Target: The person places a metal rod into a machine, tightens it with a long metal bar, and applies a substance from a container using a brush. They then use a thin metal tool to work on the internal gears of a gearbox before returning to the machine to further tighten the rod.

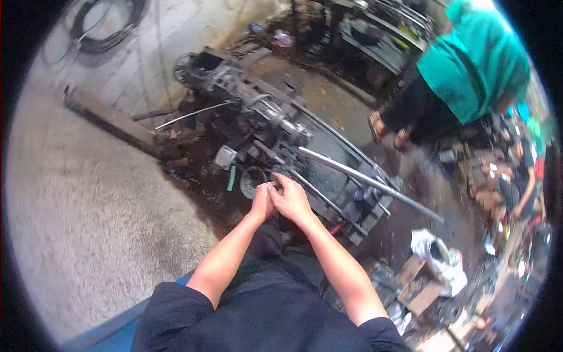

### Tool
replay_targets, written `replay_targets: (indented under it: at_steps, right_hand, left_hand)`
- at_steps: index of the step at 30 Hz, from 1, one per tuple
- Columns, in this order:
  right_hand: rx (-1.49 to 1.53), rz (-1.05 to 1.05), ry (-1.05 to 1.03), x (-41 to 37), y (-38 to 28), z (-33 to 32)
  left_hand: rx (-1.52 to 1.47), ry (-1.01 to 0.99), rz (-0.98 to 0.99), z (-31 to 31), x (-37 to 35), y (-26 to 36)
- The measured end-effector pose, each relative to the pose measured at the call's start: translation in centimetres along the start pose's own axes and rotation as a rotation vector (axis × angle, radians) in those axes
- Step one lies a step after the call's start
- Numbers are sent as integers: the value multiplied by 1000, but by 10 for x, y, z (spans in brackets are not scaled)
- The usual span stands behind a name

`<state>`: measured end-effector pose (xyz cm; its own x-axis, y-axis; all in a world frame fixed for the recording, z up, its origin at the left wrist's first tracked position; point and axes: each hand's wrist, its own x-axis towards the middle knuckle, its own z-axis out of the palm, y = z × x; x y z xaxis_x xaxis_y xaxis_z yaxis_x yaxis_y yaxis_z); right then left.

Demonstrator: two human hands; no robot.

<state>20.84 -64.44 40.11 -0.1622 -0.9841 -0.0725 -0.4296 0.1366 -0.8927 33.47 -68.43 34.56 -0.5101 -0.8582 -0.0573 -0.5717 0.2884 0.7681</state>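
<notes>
I note left hand [263, 204] and right hand [291, 199] clasped shut, contents hidden. Long bright steel bar [369, 180] lies beyond, axis running rightward; right hand nearer.

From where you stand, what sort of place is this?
Most likely a mechanic's or repair workshop. A greasy black machine assembly with long steel rods sits on the oil-stained floor, the left hand and right hand meet at its near edge, and a cable coil hangs on the wall.
</notes>
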Motion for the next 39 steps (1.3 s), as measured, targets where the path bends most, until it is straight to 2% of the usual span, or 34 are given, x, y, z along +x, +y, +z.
replay_targets:
  at_steps: [1, 2, 3, 5, 7, 9, 11, 13, 14, 15, 16, 17, 18, 19, 20, 21, 23, 24, 25, 26, 27, 29, 31, 33, 35, 37, 38, 39]
  right_hand:
    - [33, -22, -74, 14, -13, 5]
    - [72, -55, -73, 29, -26, 13]
    - [141, -11, -115, 41, -47, 14]
    - [192, -61, -102, 65, -63, 34]
    - [234, -13, -166, 82, -89, 40]
    - [299, 1, -155, 105, -93, 61]
    - [364, 6, -147, 129, -95, 78]
    - [433, 18, -122, 154, -105, 89]
    - [519, 181, -169, 166, -111, 93]
    - [608, 345, -212, 179, -120, 98]
    - [700, 418, -199, 193, -126, 108]
    - [769, 475, -149, 208, -133, 121]
    - [976, 517, -131, 224, -135, 136]
    - [1060, 539, -78, 239, -127, 158]
    - [1168, 566, 14, 251, -136, 174]
    - [1274, 603, 110, 261, -147, 190]
    - [1423, 703, 373, 275, -191, 205]
    - [1392, 658, 458, 285, -209, 212]
    - [1393, 668, 488, 298, -226, 219]
    - [1287, 535, 552, 310, -240, 227]
    - [1174, 405, 607, 323, -248, 234]
    - [994, 242, 683, 352, -238, 247]
    - [871, 274, 587, 372, -239, 240]
    - [827, 320, 565, 378, -226, 246]
    - [788, 369, 549, 378, -222, 255]
    - [797, 528, 503, 380, -222, 263]
    - [810, 560, 475, 386, -221, 266]
    - [811, 561, 492, 394, -219, 269]
  left_hand:
    - [251, 11, 24, -16, 4, -9]
    - [178, 94, -30, -31, 5, -17]
    - [-315, 261, -145, -34, 6, -40]
    - [-402, 481, -202, -75, 16, -29]
    - [-695, 581, -257, -110, 28, -34]
    - [-590, 608, -300, -144, 45, -58]
    - [-629, 693, -381, -172, 64, -70]
    - [-602, 716, -257, -195, 86, -79]
    - [-541, 689, -180, -204, 95, -82]
    - [-524, 572, -160, -202, 110, -122]
    - [-556, 577, -127, -215, 113, -99]
    - [-394, 668, 43, -219, 126, -107]
    - [-580, 494, 65, -229, 130, -119]
    - [-744, 363, 98, -233, 140, -138]
    - [-538, 348, 217, -260, 145, -126]
    - [-721, 260, 126, -271, 151, -130]
    - [-551, 132, 274, -310, 169, -149]
    - [-562, 104, 274, -333, 183, -155]
    - [-409, 100, 457, -356, 200, -159]
    - [-256, 97, 637, -377, 212, -164]
    - [-190, -29, 540, -397, 220, -174]
    - [-283, 179, 361, -405, 247, -207]
    - [-129, 337, 365, -440, 290, -227]
    - [-316, 280, 76, -470, 332, -250]
    - [-193, 314, 94, -490, 380, -286]
    - [95, 446, 289, -503, 424, -307]
    - [161, 352, 290, -507, 448, -326]
    - [155, 342, 301, -507, 466, -331]
